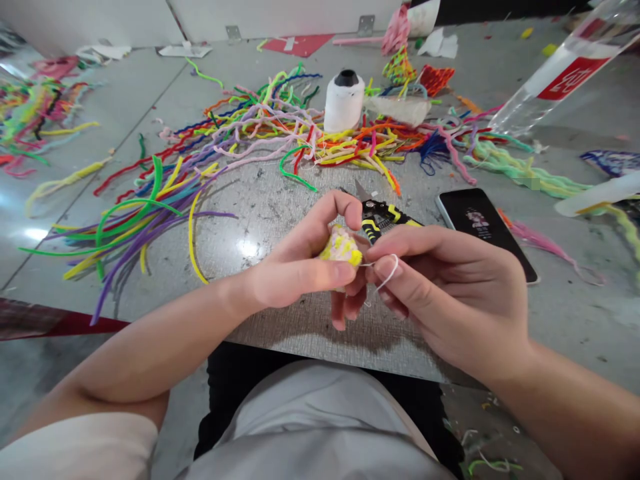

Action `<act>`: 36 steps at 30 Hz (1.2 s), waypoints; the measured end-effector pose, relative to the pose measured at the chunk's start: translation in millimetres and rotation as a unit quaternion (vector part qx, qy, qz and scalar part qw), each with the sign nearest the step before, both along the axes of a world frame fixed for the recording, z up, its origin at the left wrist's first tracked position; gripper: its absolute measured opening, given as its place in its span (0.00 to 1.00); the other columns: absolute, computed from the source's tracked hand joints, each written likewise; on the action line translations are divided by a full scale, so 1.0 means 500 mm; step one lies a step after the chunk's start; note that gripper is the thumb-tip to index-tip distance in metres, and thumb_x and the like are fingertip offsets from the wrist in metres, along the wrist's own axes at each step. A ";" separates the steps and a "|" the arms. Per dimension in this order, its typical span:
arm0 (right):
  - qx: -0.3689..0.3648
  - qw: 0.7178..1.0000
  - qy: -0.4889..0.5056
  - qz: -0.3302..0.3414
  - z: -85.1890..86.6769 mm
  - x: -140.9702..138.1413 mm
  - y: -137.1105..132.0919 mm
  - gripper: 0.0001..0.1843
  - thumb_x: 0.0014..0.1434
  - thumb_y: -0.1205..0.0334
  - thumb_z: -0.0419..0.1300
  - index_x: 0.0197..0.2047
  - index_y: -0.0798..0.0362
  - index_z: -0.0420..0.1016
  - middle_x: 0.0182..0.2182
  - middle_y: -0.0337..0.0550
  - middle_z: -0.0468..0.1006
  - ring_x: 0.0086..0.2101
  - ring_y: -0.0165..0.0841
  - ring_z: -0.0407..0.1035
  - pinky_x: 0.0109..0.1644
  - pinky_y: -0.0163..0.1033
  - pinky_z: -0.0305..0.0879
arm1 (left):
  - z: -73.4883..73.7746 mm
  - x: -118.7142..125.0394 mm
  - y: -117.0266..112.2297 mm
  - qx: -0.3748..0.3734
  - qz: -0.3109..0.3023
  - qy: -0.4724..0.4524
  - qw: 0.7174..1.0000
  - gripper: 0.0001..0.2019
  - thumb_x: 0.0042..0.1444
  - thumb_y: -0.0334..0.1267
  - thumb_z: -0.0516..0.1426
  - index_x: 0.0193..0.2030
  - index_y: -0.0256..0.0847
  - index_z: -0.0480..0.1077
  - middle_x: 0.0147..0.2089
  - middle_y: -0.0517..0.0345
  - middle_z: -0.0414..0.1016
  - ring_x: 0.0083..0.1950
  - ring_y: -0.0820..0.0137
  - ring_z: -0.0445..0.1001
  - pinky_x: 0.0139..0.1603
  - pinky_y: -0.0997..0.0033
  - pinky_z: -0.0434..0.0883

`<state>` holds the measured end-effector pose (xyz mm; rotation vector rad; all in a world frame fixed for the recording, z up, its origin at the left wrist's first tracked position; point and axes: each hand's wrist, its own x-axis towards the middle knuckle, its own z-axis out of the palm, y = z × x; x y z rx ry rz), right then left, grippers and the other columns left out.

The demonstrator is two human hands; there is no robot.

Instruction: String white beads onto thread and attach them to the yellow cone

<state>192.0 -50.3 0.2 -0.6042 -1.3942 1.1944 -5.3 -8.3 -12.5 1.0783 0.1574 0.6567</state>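
Between the thumb and fingers of my left hand point(315, 260) is a small fuzzy piece point(341, 245) in yellow and pale pink, coming to a bright yellow tip. A white thread point(389, 273) runs from that tip to my right hand point(445, 287), whose thumb and forefinger pinch it; a loop of it stands up over the thumb. Whether a needle is in the pinch I cannot tell. Just behind the hands lie scissors point(383, 212) with black and yellow handles, blades pointing away, partly hidden by my fingers.
A white thread cone point(345, 103) stands among many coloured fuzzy strands point(250, 133) spread over the grey table point(285, 327). To the right lie a phone point(485, 227) and a leaning clear bottle point(560, 73). More strands point(40, 113) are at far left. The table's front edge is near my lap.
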 end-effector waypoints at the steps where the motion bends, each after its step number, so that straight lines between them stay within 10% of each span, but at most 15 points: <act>1: 0.012 1.000 0.007 -0.011 -0.002 -0.001 0.001 0.07 0.68 0.71 0.71 0.43 0.48 0.87 0.31 0.36 0.86 0.21 0.25 0.75 0.16 0.28 0.69 | -0.001 -0.001 0.001 0.002 0.005 0.004 1.000 0.19 0.69 0.38 0.64 0.54 0.51 0.57 0.42 0.67 0.76 0.34 0.72 0.86 0.29 0.74 0.84; 6: 0.109 0.989 -0.011 -0.099 -0.008 0.001 0.010 0.11 0.63 0.75 0.73 0.44 0.47 0.86 0.37 0.39 0.86 0.26 0.27 0.77 0.20 0.31 0.73 | -0.006 0.001 0.008 0.022 0.040 0.063 0.997 0.30 0.60 0.36 0.72 0.52 0.52 0.53 0.50 0.65 0.74 0.38 0.71 0.87 0.27 0.78 0.81; 16: 0.224 0.938 -0.139 -0.223 -0.025 0.009 0.009 0.13 0.65 0.74 0.69 0.47 0.46 0.85 0.42 0.44 0.89 0.38 0.35 0.83 0.32 0.38 0.80 | 0.018 0.014 0.017 0.034 0.133 0.153 0.979 0.30 0.56 0.35 0.76 0.39 0.45 0.54 0.34 0.69 0.77 0.31 0.75 0.82 0.25 0.81 0.81; 28: 0.337 0.884 -0.213 -0.245 -0.014 0.013 0.012 0.16 0.62 0.77 0.69 0.48 0.47 0.83 0.40 0.45 0.90 0.35 0.36 0.84 0.34 0.39 0.82 | 0.007 0.008 0.017 0.048 0.105 0.103 0.988 0.17 0.68 0.45 0.67 0.42 0.43 0.62 0.35 0.63 0.74 0.32 0.75 0.78 0.25 0.82 0.76; 36: 0.329 0.889 -0.211 -0.240 -0.013 0.009 0.008 0.15 0.61 0.76 0.68 0.46 0.46 0.82 0.38 0.45 0.90 0.28 0.33 0.79 0.26 0.37 0.77 | -0.005 -0.001 0.022 0.194 0.140 0.122 0.963 0.16 0.66 0.41 0.68 0.43 0.45 0.62 0.37 0.62 0.69 0.29 0.77 0.65 0.25 0.76 0.67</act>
